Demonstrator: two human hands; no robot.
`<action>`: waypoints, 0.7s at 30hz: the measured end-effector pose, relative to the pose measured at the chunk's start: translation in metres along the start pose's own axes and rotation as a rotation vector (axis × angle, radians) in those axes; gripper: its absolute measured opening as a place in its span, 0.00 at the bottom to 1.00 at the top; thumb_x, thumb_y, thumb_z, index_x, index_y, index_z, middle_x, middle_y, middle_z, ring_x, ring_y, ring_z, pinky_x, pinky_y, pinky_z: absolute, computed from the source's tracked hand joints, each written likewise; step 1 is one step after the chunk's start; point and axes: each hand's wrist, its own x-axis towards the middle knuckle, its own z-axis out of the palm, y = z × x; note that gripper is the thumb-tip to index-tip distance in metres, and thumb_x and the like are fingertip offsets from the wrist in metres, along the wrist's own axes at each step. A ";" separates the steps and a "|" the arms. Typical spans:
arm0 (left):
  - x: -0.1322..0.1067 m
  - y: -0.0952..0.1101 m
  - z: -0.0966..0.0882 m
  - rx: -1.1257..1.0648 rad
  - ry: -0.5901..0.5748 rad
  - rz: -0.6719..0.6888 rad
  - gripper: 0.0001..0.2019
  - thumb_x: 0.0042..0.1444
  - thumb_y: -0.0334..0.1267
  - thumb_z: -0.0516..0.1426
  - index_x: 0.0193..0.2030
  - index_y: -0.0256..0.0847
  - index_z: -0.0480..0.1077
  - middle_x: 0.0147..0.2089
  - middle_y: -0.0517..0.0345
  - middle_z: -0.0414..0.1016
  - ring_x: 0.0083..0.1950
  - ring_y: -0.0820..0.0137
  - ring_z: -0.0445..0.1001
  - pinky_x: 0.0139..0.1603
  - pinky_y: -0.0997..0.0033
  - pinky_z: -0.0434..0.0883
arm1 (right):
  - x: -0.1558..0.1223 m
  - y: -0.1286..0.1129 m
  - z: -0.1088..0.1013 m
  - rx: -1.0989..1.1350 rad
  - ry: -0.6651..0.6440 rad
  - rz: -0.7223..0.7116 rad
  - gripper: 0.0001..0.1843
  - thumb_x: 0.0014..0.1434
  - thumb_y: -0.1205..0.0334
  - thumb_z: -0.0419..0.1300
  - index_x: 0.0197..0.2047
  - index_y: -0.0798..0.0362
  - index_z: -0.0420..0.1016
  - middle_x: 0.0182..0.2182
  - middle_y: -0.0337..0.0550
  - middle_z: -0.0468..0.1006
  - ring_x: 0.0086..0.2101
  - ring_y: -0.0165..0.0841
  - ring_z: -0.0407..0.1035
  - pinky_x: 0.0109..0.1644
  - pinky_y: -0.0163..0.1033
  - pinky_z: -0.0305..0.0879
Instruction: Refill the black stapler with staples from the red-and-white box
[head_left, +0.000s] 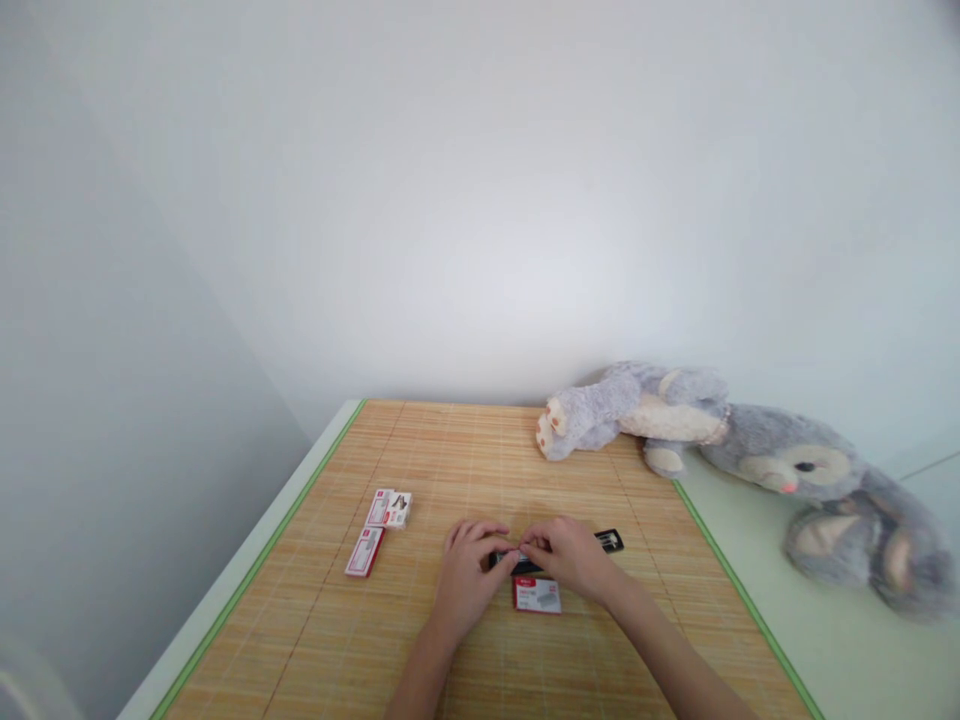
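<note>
A black stapler [529, 566], opened out lengthwise, lies on the bamboo mat in front of me. Its other black half [609, 540], with silvery metal inside, sticks out to the right behind my right wrist. My left hand [474, 562] grips the stapler's left end between thumb and fingers. Over the middle of it, my right hand [559, 552] is closed in a pinch, its fingertips meeting those of the left. Whatever the pinch holds is too small to make out. Just below the stapler, a red and white staple box [538, 597] lies flat, with grey staples pictured on it.
On the mat's left side lie several small red and white boxes [364, 552], one with a small dark picture [397, 510]. A grey plush toy [675, 410] stretches along the back right, over the green edge of the bamboo mat [465, 450]. A white wall [480, 200] rises behind.
</note>
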 end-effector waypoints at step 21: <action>0.009 -0.012 0.012 -0.038 0.040 -0.084 0.13 0.63 0.51 0.59 0.33 0.53 0.82 0.47 0.59 0.82 0.52 0.60 0.75 0.63 0.49 0.62 | 0.006 0.014 -0.017 0.056 -0.146 -0.086 0.14 0.62 0.56 0.61 0.45 0.41 0.87 0.20 0.34 0.73 0.23 0.28 0.58 0.31 0.34 0.51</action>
